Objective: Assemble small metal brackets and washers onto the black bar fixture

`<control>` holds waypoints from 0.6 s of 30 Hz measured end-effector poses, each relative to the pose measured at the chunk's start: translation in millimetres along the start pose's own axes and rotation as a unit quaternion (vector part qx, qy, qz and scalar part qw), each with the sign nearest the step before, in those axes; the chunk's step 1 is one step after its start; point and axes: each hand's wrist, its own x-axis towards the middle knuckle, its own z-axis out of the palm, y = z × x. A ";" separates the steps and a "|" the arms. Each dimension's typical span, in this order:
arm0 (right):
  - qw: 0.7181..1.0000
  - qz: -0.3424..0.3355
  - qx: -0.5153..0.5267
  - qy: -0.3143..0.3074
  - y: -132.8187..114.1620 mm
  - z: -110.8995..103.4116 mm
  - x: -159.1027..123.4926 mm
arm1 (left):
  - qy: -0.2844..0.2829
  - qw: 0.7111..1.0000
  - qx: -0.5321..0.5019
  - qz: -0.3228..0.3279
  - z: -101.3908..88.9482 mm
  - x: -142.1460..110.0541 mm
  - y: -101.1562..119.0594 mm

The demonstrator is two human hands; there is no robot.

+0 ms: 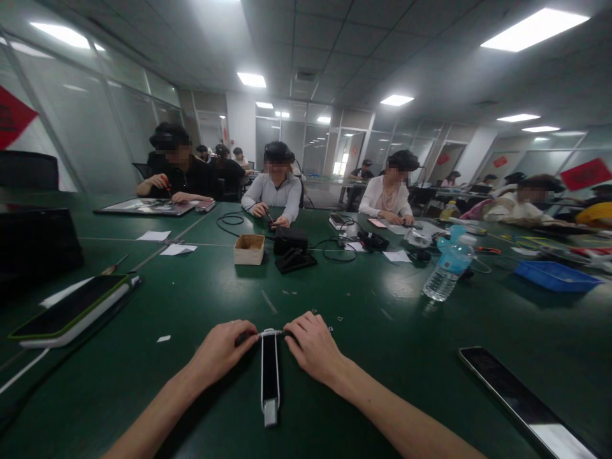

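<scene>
The narrow black-and-white device (pixel 270 370) lies flat on the green surface (pixel 382 331) directly in front of me, long axis pointing away from me. My left hand (pixel 222 349) pinches its far end from the left, fingers curled closed on it. My right hand (pixel 313 344) grips the same end from the right. Small loose parts (pixel 335 317) lie just beyond my right hand. Further out: a cardboard box (pixel 249 249), a water bottle (pixel 447 268), a blue tray (pixel 554 276). Other people work along the far side.
</scene>
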 end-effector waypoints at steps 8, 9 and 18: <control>1.000 -0.012 -0.007 0.006 2.2 4.1 -0.2 | 0.001 0.998 -0.057 -0.017 -1.1 -1.0 -0.4; 1.000 -0.011 -0.005 0.006 2.1 4.6 0.1 | 0.004 0.998 -0.065 -0.019 -0.3 -0.8 -0.5; 1.000 0.000 0.004 0.013 1.8 7.4 1.1 | 0.046 0.989 -0.135 -0.036 10.6 1.0 -5.3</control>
